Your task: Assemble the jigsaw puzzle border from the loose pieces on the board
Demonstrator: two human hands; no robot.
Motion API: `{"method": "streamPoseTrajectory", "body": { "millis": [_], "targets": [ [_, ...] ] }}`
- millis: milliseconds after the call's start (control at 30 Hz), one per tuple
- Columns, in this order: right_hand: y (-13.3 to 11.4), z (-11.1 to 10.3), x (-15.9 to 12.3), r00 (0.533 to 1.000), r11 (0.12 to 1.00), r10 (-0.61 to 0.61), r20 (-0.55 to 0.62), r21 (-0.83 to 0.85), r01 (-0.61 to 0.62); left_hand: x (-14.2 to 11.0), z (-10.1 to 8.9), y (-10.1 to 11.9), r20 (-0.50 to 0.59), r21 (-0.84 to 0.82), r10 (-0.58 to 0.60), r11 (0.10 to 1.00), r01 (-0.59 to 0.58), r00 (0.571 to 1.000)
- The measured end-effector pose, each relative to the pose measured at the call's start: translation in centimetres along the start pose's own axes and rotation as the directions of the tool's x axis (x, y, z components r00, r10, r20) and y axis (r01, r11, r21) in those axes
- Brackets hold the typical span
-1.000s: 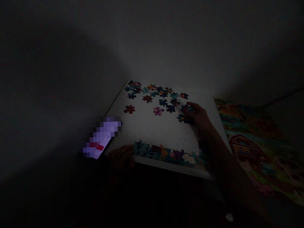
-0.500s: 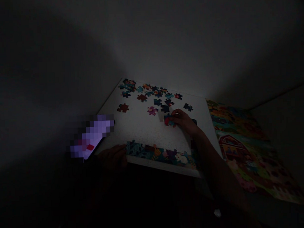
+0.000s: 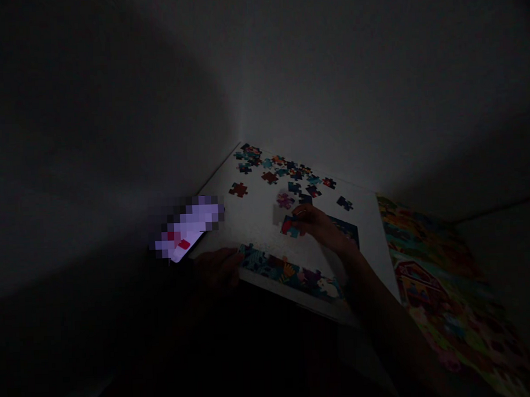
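In the dim head view, my right hand [image 3: 316, 227] pinches a puzzle piece [image 3: 291, 226] with red and blue print, held over the middle of a white board [image 3: 257, 216]. My left hand [image 3: 219, 266] lies at the board's near left edge, its fingers stretched towards the left end of a joined puzzle strip [image 3: 289, 272] with leaves, an orange plant and a white animal. A purple flower-print piece [image 3: 285, 200] lies just beyond the held piece. Beside my right wrist is a dark joined section [image 3: 346, 230], partly hidden by my arm.
Several loose pieces [image 3: 294, 172] cluster along the board's far side, with a brown piece [image 3: 238, 190] nearer the left. A lit phone [image 3: 196, 224], partly blurred out, is at the board's left. Right of the board lies a colourful farm picture [image 3: 425, 291]. Pale walls rise behind.
My right hand has drawn the pinched piece slightly towards the near strip, away from the dark pieces. The whole view has shifted, so the board appears further right. My left hand stays by the strip.
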State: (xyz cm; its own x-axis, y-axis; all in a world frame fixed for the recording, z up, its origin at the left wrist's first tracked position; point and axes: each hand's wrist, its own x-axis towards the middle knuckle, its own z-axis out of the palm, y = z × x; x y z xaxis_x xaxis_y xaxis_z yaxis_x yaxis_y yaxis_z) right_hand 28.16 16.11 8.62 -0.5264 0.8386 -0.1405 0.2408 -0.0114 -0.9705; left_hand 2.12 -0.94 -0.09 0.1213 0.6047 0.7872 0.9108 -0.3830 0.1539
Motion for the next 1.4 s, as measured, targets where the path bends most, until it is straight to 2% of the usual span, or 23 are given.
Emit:
{"method": "streamPoseTrajectory", "body": {
  "millis": [233, 300, 400, 500, 667, 800, 967, 1133, 1400],
  "targets": [
    [-0.2, 6.1, 2.0, 0.986, 0.996, -0.056, 0.155, 0.075, 0.045, -0.7, -0.3, 0.2, 0.116, -0.051, -0.05, 0.997, 0.056, 0.992],
    [0.0, 7.1, 2.2, 0.983, 0.992, -0.061, 0.176, 0.116, 0.041, -0.6, -0.5, 0.3, 0.115, -0.038, -0.044, 0.998, 0.049, 0.992],
    [0.3, 8.0, 2.0, 0.988, 0.99, -0.061, 0.141, 0.132, 0.042, -0.4, -0.7, 0.4, 0.127, -0.005, -0.036, 0.999, 0.037, 0.991],
    [0.4, 8.3, 1.6, 0.992, 0.993, -0.049, 0.116, 0.114, 0.035, -0.2, -0.8, 0.5, 0.132, 0.011, -0.039, 0.999, 0.038, 0.99],
    [0.5, 8.2, 1.5, 0.979, 0.994, -0.104, 0.174, 0.038, 0.099, -0.1, -1.0, 0.6, 0.123, 0.002, -0.031, 1.0, 0.031, 0.992],
    [0.6, 8.2, 1.5, 0.97, 0.989, -0.148, 0.195, 0.004, 0.151, -0.3, -1.1, 0.5, 0.188, 0.019, -0.038, 0.999, 0.035, 0.981],
    [0.5, 8.6, 1.0, 0.97, 0.98, -0.161, 0.183, -0.089, 0.179, -0.3, -0.7, 0.5, 0.087, 0.008, -0.019, 1.0, 0.018, 0.996],
    [0.4, 8.8, 0.8, 0.969, 0.934, -0.198, 0.147, -0.273, 0.232, 0.0, -0.4, 0.8, 0.044, -0.024, -0.033, 0.999, 0.034, 0.998],
    [0.1, 8.5, 0.7, 0.951, 0.859, -0.245, 0.19, -0.411, 0.304, -0.2, -0.8, 0.7, 0.089, -0.026, -0.042, 0.999, 0.044, 0.995]
  ]
}}
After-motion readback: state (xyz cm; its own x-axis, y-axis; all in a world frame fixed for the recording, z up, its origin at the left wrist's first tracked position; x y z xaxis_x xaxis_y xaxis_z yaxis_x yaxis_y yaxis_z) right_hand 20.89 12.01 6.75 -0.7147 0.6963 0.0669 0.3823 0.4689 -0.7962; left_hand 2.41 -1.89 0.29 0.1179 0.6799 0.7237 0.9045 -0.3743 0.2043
